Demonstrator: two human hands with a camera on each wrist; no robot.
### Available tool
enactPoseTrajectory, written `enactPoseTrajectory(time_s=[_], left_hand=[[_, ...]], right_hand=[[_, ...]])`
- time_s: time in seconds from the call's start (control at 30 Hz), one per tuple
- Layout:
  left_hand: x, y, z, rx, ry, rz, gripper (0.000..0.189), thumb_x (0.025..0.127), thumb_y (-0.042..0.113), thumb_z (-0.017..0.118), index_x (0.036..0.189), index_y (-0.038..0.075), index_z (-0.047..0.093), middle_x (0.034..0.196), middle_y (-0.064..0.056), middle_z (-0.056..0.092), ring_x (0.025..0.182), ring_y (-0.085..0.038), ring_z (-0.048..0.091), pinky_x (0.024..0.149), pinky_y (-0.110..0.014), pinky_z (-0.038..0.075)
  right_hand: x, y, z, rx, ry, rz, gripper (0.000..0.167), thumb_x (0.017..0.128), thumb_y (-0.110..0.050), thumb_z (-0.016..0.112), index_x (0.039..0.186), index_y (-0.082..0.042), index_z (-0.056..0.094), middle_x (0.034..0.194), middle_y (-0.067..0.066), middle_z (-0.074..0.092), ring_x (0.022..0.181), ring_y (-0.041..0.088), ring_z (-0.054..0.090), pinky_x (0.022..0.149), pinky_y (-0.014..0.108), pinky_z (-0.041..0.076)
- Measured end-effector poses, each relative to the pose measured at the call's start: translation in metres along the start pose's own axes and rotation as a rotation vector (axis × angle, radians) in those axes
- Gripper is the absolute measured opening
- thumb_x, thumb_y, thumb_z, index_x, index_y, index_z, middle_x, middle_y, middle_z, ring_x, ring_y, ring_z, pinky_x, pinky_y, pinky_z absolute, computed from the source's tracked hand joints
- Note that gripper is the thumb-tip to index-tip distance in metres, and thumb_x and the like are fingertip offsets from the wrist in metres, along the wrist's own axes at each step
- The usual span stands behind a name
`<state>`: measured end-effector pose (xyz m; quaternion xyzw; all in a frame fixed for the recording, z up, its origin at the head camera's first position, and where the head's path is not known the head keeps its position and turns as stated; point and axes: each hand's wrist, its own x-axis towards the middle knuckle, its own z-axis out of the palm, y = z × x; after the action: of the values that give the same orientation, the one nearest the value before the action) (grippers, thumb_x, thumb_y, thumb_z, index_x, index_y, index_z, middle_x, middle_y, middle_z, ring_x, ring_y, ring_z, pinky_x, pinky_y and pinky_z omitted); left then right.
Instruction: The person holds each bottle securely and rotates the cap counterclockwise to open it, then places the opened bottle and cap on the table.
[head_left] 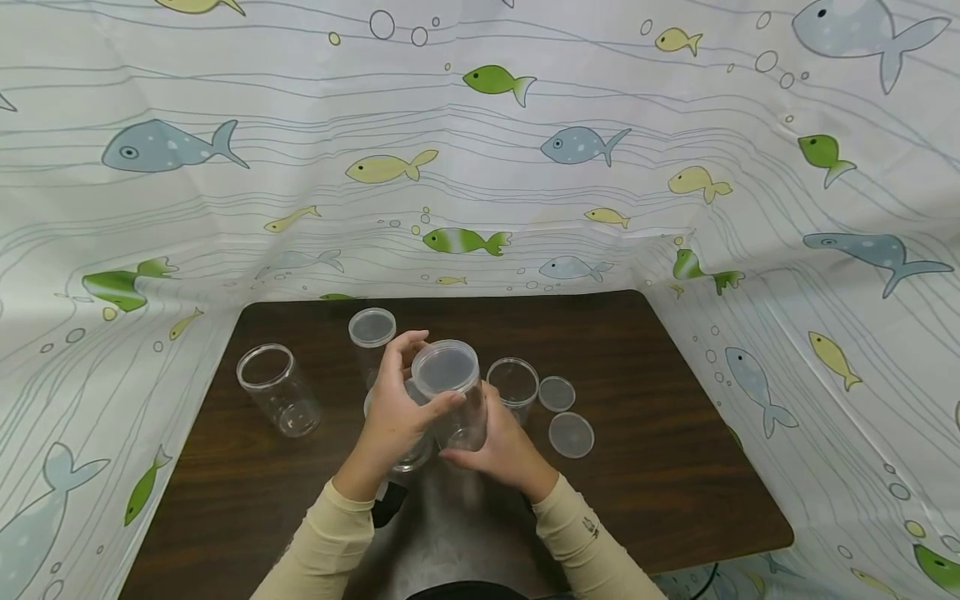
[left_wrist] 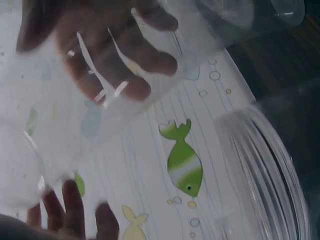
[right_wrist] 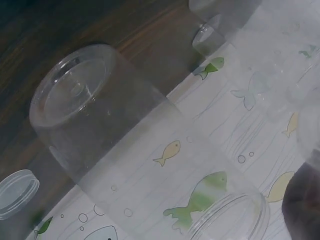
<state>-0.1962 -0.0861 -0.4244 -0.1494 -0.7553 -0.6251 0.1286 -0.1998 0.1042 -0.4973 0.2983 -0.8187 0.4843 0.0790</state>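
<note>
Both hands hold a clear plastic jar (head_left: 459,417) upright in front of the body, a translucent lid (head_left: 446,367) on its top. My left hand (head_left: 397,408) grips the upper part, thumb along the lid's near edge and fingers round the far left side. Lower down, my right hand (head_left: 510,442) holds the jar's body from the right, thumb across the front near its base. Through the clear plastic in the left wrist view, the fingers of the right hand (left_wrist: 115,60) show. Partly hidden behind the left hand stands another clear jar (head_left: 412,457).
An open clear jar (head_left: 273,387) stands at the left of the brown table (head_left: 660,475). A lidded jar (head_left: 372,329) is at the back. Right of the hands are an open jar (head_left: 513,383), a small lid (head_left: 557,393) and another lid (head_left: 572,435). A fish-print curtain (head_left: 480,192) surrounds the table.
</note>
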Motion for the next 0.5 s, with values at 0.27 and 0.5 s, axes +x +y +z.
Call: enactPoseTrajectory(time_s=[0.27, 0.5], left_hand=[[-0.002, 0.004, 0.020, 0.070, 0.171, 0.052, 0.096, 0.074, 0.053, 0.087, 0.146, 0.011, 0.039, 0.129, -0.010, 0.046, 0.119, -0.021, 0.043, 0.099, -0.042, 0.035], [0.003, -0.001, 0.003, -0.066, 0.025, 0.075, 0.118, 0.067, 0.080, 0.073, 0.152, 0.013, 0.026, 0.141, -0.012, 0.047, 0.131, -0.024, 0.043, 0.103, -0.047, 0.038]], right_hand=[[-0.002, -0.001, 0.012, -0.155, 0.111, 0.023, 0.103, 0.070, -0.029, 0.095, 0.147, -0.001, 0.034, 0.135, 0.016, 0.057, 0.121, 0.026, 0.059, 0.099, 0.046, 0.050], [-0.002, 0.004, 0.004, 0.017, 0.013, -0.001, 0.104, 0.073, -0.019, 0.093, 0.152, -0.002, 0.027, 0.145, 0.017, 0.048, 0.128, 0.028, 0.053, 0.104, 0.044, 0.046]])
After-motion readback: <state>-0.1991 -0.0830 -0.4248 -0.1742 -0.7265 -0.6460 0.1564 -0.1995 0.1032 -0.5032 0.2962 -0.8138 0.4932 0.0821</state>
